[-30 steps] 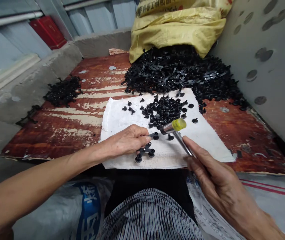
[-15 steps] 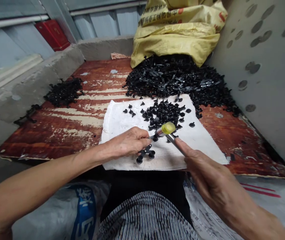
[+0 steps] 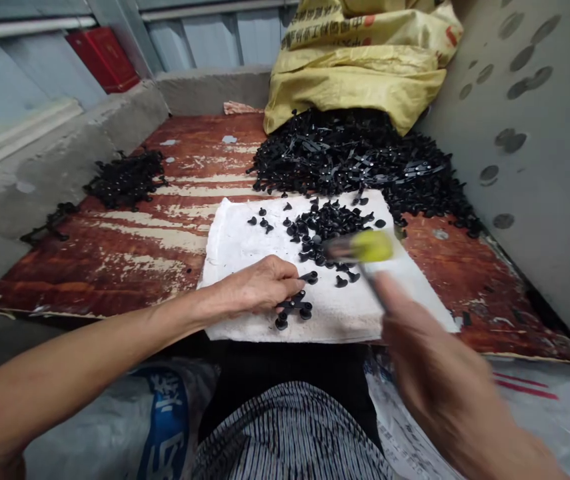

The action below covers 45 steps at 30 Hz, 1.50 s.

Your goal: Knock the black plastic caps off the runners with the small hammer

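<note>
My left hand (image 3: 271, 281) is closed on a black jointed bracket (image 3: 295, 304) with round studs at its ends, resting on the folded white cloth (image 3: 245, 253). One arm of the bracket sticks out past my fingertips to the right. My right hand (image 3: 429, 353), smeared by motion, grips a mallet (image 3: 372, 246) with a yellow face, raised above the cloth and apart from the bracket. Beyond the mallet a heap of small black studs (image 3: 329, 223) lies on the cloth, partly hidden by its blurred head.
A large pile of black brackets (image 3: 325, 150) spills from a yellow woven sack (image 3: 355, 80) at the back. A smaller bracket pile (image 3: 127, 179) lies at left on the worn red board (image 3: 129, 260). A spotted pale panel (image 3: 529, 167) borders the right side.
The mallet has lifted off the bracket's end and moved up and right with my right hand. My left hand has stayed on the bracket in nearly the same place.
</note>
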Each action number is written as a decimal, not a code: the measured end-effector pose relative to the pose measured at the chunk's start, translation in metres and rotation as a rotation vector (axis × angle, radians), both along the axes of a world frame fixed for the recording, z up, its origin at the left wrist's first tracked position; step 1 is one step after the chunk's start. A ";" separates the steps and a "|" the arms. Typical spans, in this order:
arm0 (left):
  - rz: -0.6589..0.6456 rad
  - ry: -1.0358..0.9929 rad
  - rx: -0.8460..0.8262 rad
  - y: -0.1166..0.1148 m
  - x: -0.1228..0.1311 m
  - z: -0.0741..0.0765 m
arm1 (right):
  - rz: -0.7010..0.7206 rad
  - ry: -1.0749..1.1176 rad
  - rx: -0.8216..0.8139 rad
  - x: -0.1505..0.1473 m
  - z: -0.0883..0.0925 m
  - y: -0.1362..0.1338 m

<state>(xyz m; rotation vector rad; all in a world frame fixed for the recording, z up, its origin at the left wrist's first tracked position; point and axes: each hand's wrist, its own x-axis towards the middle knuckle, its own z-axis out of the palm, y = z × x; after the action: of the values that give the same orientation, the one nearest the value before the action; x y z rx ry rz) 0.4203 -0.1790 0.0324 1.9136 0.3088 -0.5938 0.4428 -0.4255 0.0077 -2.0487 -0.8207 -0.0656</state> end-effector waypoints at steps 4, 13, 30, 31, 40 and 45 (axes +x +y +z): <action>-0.079 -0.076 0.028 0.004 0.000 0.001 | 0.123 -0.024 -0.097 0.008 0.001 0.010; -0.113 -0.303 0.162 -0.011 -0.019 0.022 | 0.118 0.559 0.192 0.009 0.004 0.043; 0.269 -0.168 -0.224 -0.014 -0.032 0.010 | -0.160 0.587 0.424 -0.011 -0.001 0.042; 0.180 -0.184 -0.186 -0.014 -0.032 0.010 | -0.153 0.593 0.416 -0.011 -0.002 0.043; 0.076 -0.108 -0.063 -0.029 -0.017 0.016 | -0.005 0.445 0.176 -0.013 -0.006 0.032; 0.179 -0.057 -0.147 -0.025 -0.016 0.017 | -0.085 0.088 -0.044 -0.003 -0.004 0.004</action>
<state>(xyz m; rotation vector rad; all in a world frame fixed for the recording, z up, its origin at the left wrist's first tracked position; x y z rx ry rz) 0.4044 -0.2036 0.0491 1.7368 0.3846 -0.4298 0.4394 -0.4214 0.0033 -2.1121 -0.6861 -0.0043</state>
